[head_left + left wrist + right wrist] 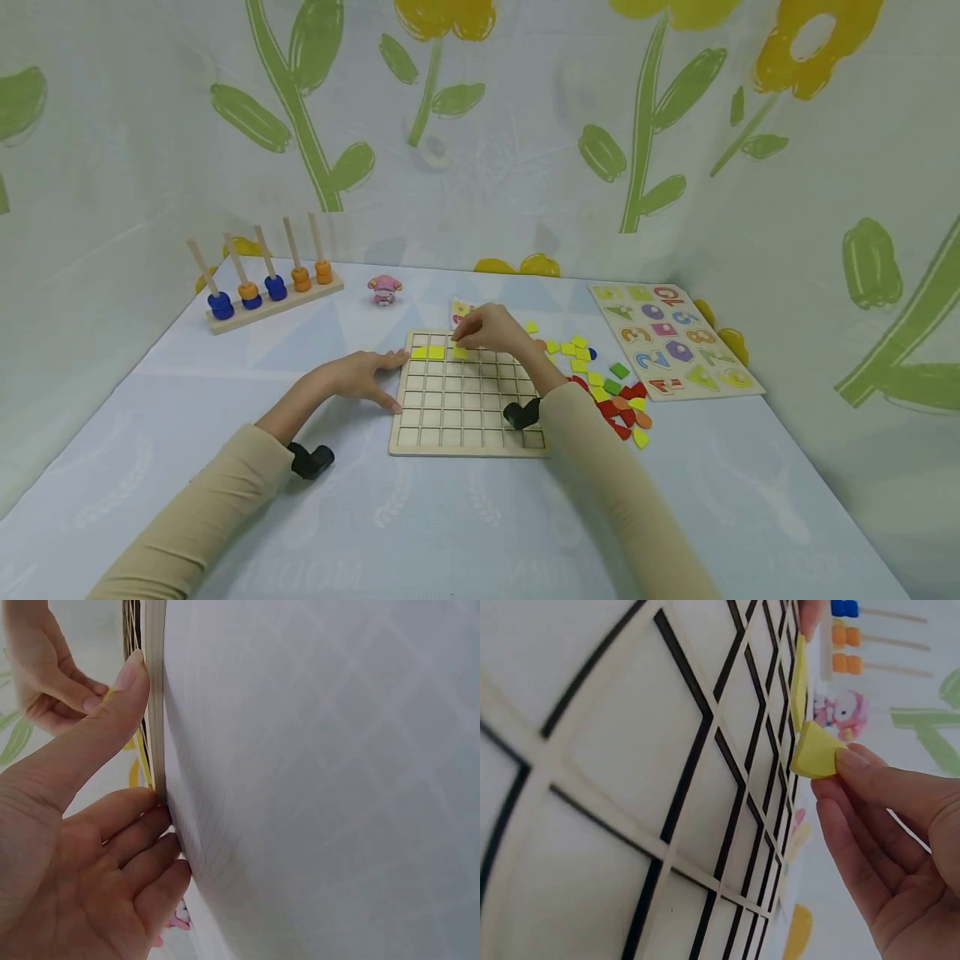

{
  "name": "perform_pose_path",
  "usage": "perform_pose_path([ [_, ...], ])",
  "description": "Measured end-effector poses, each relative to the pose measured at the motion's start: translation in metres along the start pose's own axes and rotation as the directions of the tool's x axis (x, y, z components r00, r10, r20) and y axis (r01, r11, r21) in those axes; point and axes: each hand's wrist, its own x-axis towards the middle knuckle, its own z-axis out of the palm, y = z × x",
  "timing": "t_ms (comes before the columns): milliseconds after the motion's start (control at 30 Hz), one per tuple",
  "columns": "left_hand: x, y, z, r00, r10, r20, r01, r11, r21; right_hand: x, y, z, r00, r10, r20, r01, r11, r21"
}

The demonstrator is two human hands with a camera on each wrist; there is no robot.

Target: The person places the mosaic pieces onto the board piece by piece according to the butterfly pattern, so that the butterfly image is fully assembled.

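A wooden grid board (468, 453) lies on the table, its square cells divided by raised strips. Two yellow square tiles (427, 352) sit side by side near its upper left corner. Between thumb and fingertips, my right hand (491, 327) pinches another yellow square tile (820, 752), tilted over the grid just right of those two. My left hand (358, 375) rests along the board's left edge, thumb at the near part and fingers at the far part, touching its side in the left wrist view.
Loose red, yellow, green and orange pieces (618, 406) spread right of the board, partly behind the right forearm. A number puzzle board (675, 342) lies at far right. A pink figurine (385, 289) and a bead-peg stand (277, 307) occupy the back left. A small printed card (459, 308) lies behind the grid.
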Motion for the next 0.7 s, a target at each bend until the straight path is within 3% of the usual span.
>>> perform_pose_path([
  [367,0.001,-0.001,0.001,1.000,0.009,-0.003,-0.009,1.000,0.007,0.012,0.006,0.014,1.000,0.016,-0.026,-0.018,0.995,-0.096],
  [533,0.001,-0.001,0.001,1.000,0.017,-0.003,-0.017,1.000,0.013,0.011,0.005,0.017,0.998,0.031,-0.055,-0.036,0.995,-0.095],
  [700,0.000,0.000,0.000,1.000,0.010,-0.003,-0.010,1.000,0.009,0.009,0.000,0.017,0.999,0.039,-0.033,-0.041,0.997,-0.064],
])
